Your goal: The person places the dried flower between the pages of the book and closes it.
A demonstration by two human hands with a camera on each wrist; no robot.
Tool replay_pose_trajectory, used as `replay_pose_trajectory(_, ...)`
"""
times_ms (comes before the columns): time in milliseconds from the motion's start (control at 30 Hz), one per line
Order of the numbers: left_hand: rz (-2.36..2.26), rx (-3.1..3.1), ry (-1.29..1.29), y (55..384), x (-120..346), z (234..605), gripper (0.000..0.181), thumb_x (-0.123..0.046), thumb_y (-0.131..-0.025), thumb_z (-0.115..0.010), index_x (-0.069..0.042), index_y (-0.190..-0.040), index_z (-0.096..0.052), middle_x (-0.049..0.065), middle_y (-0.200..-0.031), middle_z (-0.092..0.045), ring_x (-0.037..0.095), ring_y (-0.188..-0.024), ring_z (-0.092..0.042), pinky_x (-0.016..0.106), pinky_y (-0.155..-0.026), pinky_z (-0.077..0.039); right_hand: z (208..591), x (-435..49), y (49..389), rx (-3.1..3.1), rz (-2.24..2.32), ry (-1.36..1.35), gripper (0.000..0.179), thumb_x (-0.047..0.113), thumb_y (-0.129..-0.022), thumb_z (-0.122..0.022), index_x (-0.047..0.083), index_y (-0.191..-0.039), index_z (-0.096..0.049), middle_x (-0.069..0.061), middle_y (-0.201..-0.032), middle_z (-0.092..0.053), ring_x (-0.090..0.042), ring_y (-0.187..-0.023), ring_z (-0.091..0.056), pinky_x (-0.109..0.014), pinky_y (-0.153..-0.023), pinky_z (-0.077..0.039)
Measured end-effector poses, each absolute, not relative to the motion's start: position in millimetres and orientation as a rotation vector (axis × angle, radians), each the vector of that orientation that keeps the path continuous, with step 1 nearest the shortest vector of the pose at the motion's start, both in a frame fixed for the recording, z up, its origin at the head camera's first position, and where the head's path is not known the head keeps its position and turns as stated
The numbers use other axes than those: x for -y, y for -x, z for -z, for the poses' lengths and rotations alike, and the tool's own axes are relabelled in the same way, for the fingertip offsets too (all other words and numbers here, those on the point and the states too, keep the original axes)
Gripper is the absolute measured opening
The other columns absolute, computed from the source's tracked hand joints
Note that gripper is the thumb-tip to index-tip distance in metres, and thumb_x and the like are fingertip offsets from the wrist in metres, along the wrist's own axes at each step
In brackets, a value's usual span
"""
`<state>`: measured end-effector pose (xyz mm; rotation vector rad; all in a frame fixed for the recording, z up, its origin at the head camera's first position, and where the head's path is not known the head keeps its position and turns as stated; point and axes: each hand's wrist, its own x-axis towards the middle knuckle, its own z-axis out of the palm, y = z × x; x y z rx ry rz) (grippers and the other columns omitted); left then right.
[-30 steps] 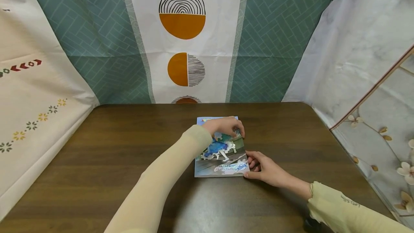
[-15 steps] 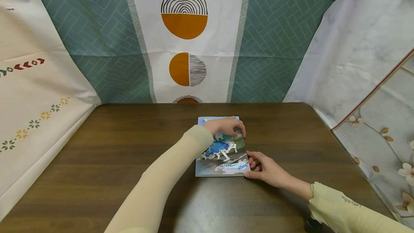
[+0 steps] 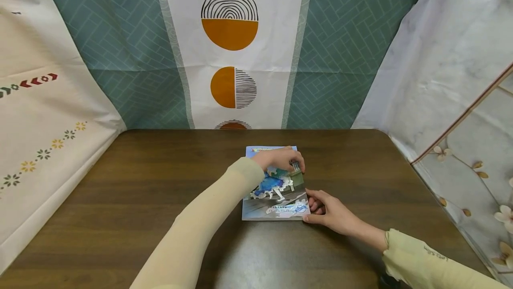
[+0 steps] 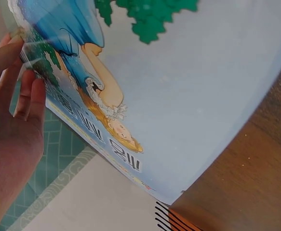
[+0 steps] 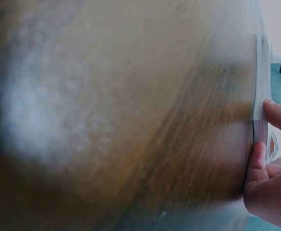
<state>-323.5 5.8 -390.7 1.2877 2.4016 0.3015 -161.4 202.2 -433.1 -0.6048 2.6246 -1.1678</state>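
Observation:
A book [image 3: 276, 195] with a glossy illustrated cover lies flat on the brown wooden table. My left hand [image 3: 280, 158] reaches across its upper half, with bent fingers gripping the right edge. In the left wrist view, the thumb and fingers of that hand [image 4: 12, 120] are at the margin of the cover [image 4: 193, 96], which shows a figure in a blue dress. At the lower right corner, my right hand [image 3: 330, 213] holds the book's side between thumb and fingers. The right wrist view shows this hand [image 5: 275, 187] against the page edges [image 5: 260, 82].
The table [image 3: 160, 182] extends on both sides of the book. Behind it hangs a green and white patterned curtain [image 3: 336, 57]. Light cloths flank it, cream on the left [image 3: 48, 111] and marbled on the right [image 3: 449, 84]. A dark object [image 3: 388, 281] lies partly under the right sleeve.
The head view has shifted slightly. Both hands keep their places on the book, and the book has not visibly moved on the table.

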Motion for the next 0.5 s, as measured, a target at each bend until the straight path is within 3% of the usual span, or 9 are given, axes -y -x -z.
replay_pose_trajectory(300,-0.284,-2.417,-1.299,323.6,-7.6,387.3,0.027,-0.011,-0.100,-0.056,-0.023,-0.120,-0.068,-0.004,-0.139,-0.057,0.018,-0.125,-0.046,0.031,-0.107,-0.041,431.4,-202.4,162.6,-2.640,1.152,0.615,0.077,0.030,-0.086,-0.077,-0.009,-0.143,-0.043,-0.007,-0.104,-0.057,-0.005,-0.087,-0.054,-0.018,-0.075,-0.052)
replay_pose_trajectory(500,-0.373,-2.427,-1.314,315.8,-6.4,385.9,0.030,-0.008,-0.098,-0.059,-0.017,-0.126,-0.066,0.000,-0.139,-0.058,0.019,-0.123,-0.055,0.030,-0.103,-0.046,430.0,-201.7,160.7,-2.607,1.158,0.616,0.079,0.028,-0.084,-0.080,-0.014,-0.140,-0.043,-0.007,-0.100,-0.057,-0.005,-0.085,-0.054,-0.019,-0.073,-0.052)
